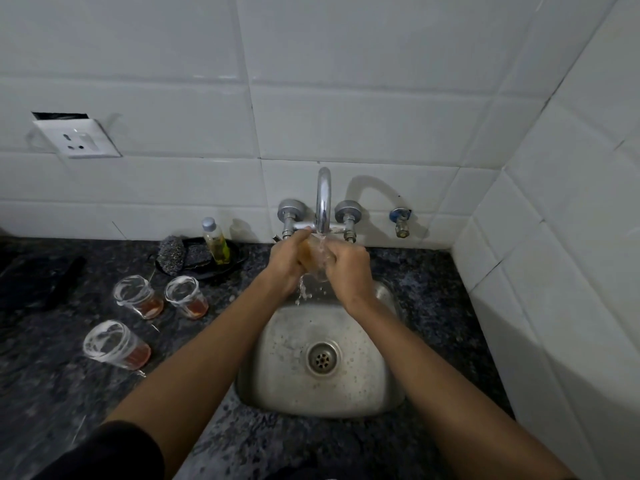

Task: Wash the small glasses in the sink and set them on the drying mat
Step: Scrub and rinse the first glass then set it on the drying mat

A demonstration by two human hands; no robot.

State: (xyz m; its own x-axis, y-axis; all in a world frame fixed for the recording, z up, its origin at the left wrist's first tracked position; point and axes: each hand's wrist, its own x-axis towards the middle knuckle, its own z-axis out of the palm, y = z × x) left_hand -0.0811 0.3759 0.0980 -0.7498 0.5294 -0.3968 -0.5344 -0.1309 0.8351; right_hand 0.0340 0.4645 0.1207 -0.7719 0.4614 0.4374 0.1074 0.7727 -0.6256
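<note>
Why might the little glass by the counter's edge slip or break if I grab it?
The nearest small glass looks like thin clear glass, so it would probably crack if dropped on the stone counter. White suds ring its rim, so it is likely slippery. It holds a little reddish liquid at the bottom, so tipping it would probably spill that.

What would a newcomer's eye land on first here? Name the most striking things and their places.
First, the two hands meeting under the running tap at the back of the steel sink: the left hand and right hand both grip a small glass in the stream. Next, three soapy glasses with reddish dregs waiting on the dark counter, left of the sink.
</note>
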